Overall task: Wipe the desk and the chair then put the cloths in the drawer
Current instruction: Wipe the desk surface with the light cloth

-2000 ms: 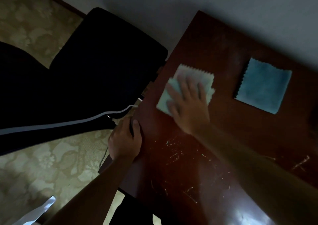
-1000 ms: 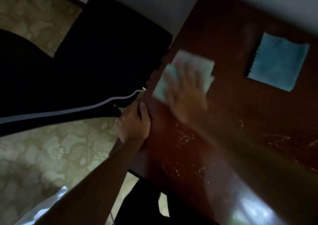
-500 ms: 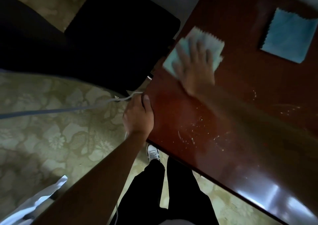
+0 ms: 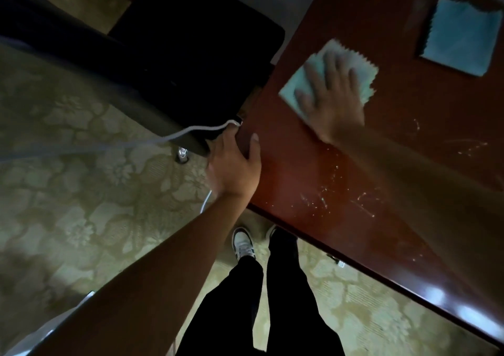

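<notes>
Cloth (image 4: 331,79) under your flat right hand (image 4: 331,102), apparently blurred, could slip off the counter (image 4: 354,165) edge your left hand (image 4: 234,162) fingers grip.

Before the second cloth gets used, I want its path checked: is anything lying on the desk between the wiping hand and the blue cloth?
Nothing visible: only bare desk separates the right hand, flat on the pale cloth, from the blue cloth.

Bare desk (image 4: 313,170) between hands, blue cloth (image 4: 461,35) far corner
</notes>
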Demonstrator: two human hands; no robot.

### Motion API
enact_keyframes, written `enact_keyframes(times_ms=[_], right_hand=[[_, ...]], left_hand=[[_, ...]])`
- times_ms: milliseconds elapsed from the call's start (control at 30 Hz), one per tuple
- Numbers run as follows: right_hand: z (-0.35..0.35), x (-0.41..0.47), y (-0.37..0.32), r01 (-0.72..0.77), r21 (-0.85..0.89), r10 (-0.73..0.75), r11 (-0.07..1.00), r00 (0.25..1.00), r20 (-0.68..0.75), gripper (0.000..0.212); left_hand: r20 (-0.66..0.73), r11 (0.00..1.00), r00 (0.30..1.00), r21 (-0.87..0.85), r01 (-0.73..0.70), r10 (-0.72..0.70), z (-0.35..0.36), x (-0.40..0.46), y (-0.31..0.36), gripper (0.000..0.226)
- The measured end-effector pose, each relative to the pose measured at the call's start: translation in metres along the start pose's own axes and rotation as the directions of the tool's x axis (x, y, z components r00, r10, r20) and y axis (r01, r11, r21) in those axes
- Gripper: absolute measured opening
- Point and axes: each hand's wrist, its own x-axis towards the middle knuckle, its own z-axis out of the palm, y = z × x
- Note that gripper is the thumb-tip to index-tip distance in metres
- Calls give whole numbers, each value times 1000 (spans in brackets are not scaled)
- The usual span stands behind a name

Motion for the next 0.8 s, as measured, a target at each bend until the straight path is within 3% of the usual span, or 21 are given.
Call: enact_keyframes(times_ms=[100,200,233,333,400,500,667,800], right_hand=[[10,-75,-41,130,-27,-127,991,989,80,64],[7,-93,-29,253,-35,-244,967,954,173,64],[3,-79,-13,217,-31,-209,976,965,161,64],[-12,-27,51,-90,-21,92,996,989,116,65],[-14,-18,85,-193,-19,194,981,976,95,65],[-2,-51,66,-157,-4,156,988,986,64,64],[18,-152,2,47,-50,-42,998,995,94,60],[6,-103,28,87,-36,-83,996,990,112,61]], left_hand=[[16,981,981,-41,-191,191,-4,-3,-1,40],[75,936,941,99,-338,331,-2,-1,5,45],[103,926,936,139,-350,338,0,3,6,47],[105,956,978,213,-199,180,6,13,7,51],[85,965,992,237,-111,93,9,16,12,52],[38,968,999,245,-45,37,10,18,15,51],[59,972,997,228,-54,42,12,13,16,53],[65,956,989,257,-143,131,8,9,11,53]])
